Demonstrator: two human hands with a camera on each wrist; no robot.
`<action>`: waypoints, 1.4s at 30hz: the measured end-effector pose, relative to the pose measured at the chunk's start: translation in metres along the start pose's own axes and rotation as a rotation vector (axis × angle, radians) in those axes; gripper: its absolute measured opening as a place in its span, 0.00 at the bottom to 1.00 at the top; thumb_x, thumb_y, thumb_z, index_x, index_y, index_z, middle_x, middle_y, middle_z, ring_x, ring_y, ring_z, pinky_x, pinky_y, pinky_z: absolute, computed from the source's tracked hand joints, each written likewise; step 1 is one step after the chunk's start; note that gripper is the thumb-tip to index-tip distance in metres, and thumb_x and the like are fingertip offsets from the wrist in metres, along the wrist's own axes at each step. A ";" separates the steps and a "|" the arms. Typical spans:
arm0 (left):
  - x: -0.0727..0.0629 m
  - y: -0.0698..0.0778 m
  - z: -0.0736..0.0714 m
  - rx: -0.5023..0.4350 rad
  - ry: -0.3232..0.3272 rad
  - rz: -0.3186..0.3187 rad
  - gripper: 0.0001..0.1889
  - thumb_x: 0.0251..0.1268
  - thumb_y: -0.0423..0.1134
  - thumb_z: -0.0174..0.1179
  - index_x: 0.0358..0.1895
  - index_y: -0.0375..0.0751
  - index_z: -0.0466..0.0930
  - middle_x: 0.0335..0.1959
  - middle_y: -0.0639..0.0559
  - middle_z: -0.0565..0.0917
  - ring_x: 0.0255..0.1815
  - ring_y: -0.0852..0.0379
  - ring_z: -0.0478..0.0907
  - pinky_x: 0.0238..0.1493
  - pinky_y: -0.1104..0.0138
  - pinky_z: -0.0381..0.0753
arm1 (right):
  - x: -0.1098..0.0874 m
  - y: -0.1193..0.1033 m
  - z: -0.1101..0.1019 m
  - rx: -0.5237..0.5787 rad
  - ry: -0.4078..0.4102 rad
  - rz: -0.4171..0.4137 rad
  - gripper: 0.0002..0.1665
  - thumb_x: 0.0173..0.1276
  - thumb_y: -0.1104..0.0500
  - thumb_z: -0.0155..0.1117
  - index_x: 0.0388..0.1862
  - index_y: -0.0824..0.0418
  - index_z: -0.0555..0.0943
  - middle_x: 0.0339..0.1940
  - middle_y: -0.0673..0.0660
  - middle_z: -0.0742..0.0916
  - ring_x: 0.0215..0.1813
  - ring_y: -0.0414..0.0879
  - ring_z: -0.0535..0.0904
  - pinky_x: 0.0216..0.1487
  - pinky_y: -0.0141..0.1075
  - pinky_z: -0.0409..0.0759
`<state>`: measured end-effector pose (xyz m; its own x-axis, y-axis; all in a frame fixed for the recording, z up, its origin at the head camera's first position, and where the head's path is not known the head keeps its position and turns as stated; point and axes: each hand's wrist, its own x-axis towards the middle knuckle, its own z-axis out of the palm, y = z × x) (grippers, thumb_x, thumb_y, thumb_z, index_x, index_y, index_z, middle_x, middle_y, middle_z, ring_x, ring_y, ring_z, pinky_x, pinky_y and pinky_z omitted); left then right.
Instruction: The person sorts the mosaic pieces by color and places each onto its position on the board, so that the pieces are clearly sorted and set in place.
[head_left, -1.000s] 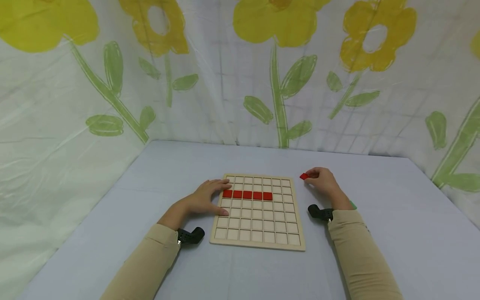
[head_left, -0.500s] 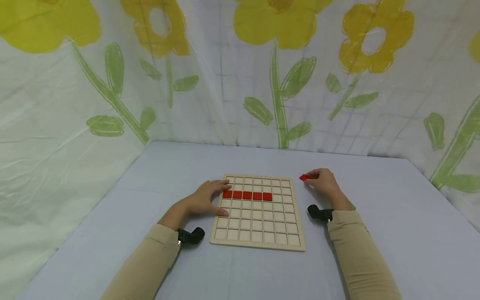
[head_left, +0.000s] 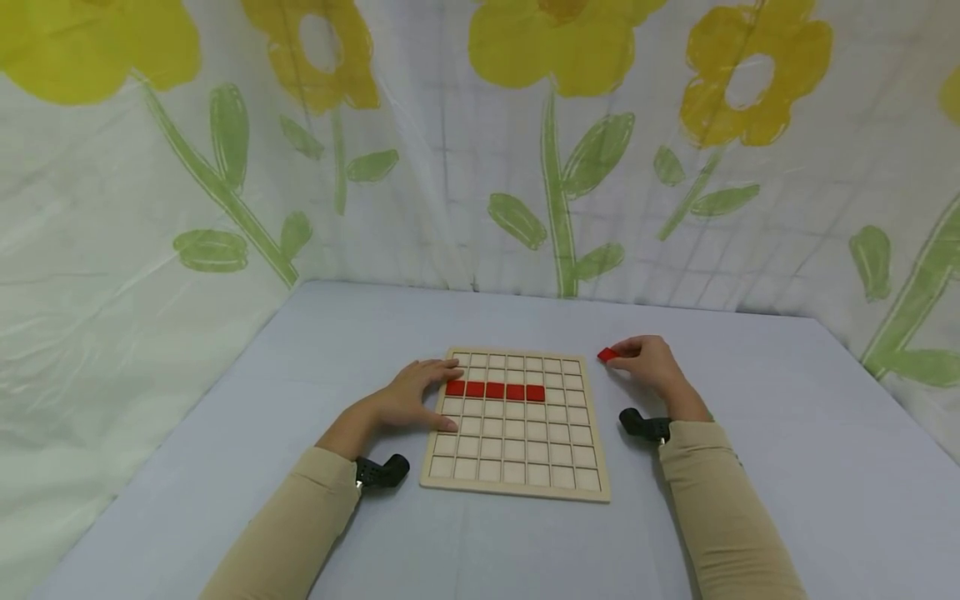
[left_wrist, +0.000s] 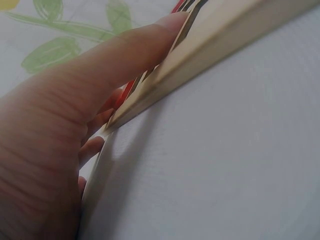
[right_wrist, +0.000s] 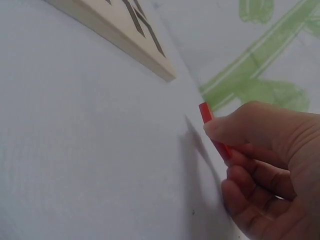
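Note:
A pale wooden grid board (head_left: 517, 494) lies on the table, its square cells outlined by thin ridges. In its third row from the back sits a run of several red tiles (head_left: 495, 390), starting at the left edge. My left hand (head_left: 408, 396) rests on the board's left side, thumb and fingers spread over the rim. In the left wrist view the thumb (left_wrist: 125, 55) lies across the board's edge. Right of the board's far corner, my right hand (head_left: 648, 364) pinches another red tile (right_wrist: 206, 112) between thumb and fingers, held tilted above the table.
The table (head_left: 375, 542) has a pale cloth-like surface. Behind it hangs a white curtain (head_left: 420, 167) printed with yellow flowers and green leaves. Black wrist-worn devices (head_left: 382, 472) sit on both wrists, below beige sleeves (head_left: 292, 517).
My right forearm has shifted very slightly to the right while the pinched red tile stays almost in place. The left hand, board and placed tiles have not moved.

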<state>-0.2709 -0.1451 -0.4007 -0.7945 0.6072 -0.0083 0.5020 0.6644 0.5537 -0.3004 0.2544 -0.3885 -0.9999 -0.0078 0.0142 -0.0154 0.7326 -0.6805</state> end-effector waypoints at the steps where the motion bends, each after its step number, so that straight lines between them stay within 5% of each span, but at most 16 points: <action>1: 0.000 0.000 0.000 0.000 0.002 0.002 0.46 0.45 0.58 0.69 0.69 0.47 0.61 0.74 0.48 0.55 0.75 0.44 0.46 0.75 0.48 0.37 | 0.000 -0.001 0.000 0.004 -0.006 -0.002 0.22 0.59 0.59 0.67 0.49 0.71 0.80 0.46 0.67 0.84 0.42 0.50 0.78 0.35 0.29 0.74; 20: 0.000 0.003 -0.001 0.005 0.003 -0.006 0.46 0.45 0.58 0.69 0.69 0.47 0.61 0.74 0.49 0.55 0.76 0.44 0.45 0.75 0.48 0.37 | -0.004 -0.021 0.001 0.026 -0.244 -0.134 0.19 0.57 0.60 0.68 0.46 0.68 0.82 0.43 0.62 0.85 0.41 0.44 0.77 0.41 0.31 0.75; 29: 0.001 0.000 0.003 -0.002 0.005 -0.006 0.46 0.45 0.57 0.69 0.69 0.47 0.61 0.74 0.50 0.55 0.76 0.45 0.46 0.76 0.50 0.36 | -0.007 -0.032 0.010 0.033 -0.355 -0.270 0.19 0.56 0.60 0.69 0.45 0.69 0.82 0.42 0.62 0.85 0.40 0.42 0.78 0.41 0.32 0.76; 42: 0.002 -0.002 0.003 0.009 0.006 -0.004 0.46 0.45 0.57 0.69 0.69 0.48 0.61 0.74 0.50 0.55 0.76 0.45 0.46 0.76 0.50 0.36 | -0.010 -0.048 0.021 0.065 -0.518 -0.305 0.17 0.54 0.62 0.69 0.42 0.70 0.82 0.40 0.61 0.86 0.37 0.39 0.80 0.44 0.32 0.78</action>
<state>-0.2723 -0.1444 -0.4041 -0.7987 0.6017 -0.0058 0.5015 0.6710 0.5462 -0.2898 0.2053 -0.3709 -0.8226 -0.5531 -0.1318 -0.2855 0.6023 -0.7454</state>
